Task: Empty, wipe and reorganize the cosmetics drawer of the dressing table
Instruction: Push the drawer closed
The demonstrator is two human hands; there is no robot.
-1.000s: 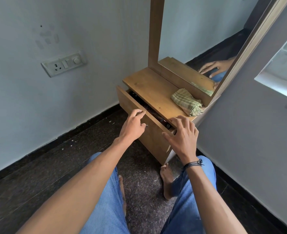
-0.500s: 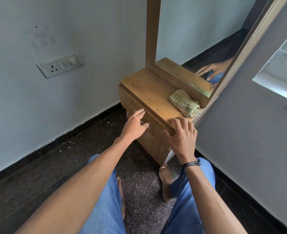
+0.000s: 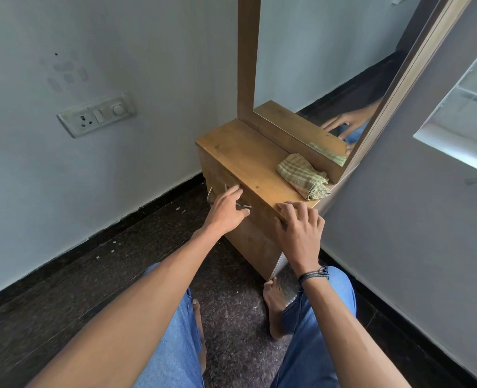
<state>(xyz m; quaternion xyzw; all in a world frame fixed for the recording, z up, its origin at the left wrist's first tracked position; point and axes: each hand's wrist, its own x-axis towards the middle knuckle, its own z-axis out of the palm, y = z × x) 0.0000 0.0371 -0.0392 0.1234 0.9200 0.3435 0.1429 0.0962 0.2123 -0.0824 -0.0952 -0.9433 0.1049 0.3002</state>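
On the wall at the far left sits a white switch plate (image 3: 95, 114) with a socket, a rocker and a round knob. Below it a dark skirting meets the dark speckled floor (image 3: 63, 289), where a few pale crumbs lie near the wall.

My left hand (image 3: 227, 208) reaches to the drawer (image 3: 217, 175) of the dressing table. The drawer is pushed in, its wooden front flush under the desk (image 3: 240, 152) top, so I cannot see what is inside it. My fingers lie nearly straight over the metal handle (image 3: 211, 193), with the tips touching the drawer front and the thumb below the bar. The hand is released, not clenched round the handle.

My legs in blue jeans (image 3: 172, 345) stretch forward, and my bare feet rest on the floor just before the desk.

On the desk top, towards its right end, a folded green checked cloth (image 3: 301, 175) lies against the base of the tall wood-framed mirror (image 3: 315, 65), which shows part of the cloth and of a hand.

My right hand (image 3: 299, 228) rests on the front right edge of the desk top, just in front of the cloth. The fingers are arched with their tips on the wood, and the thumb is against the face below. It grasps nothing. A dark corded band (image 3: 314, 274) circles that wrist.
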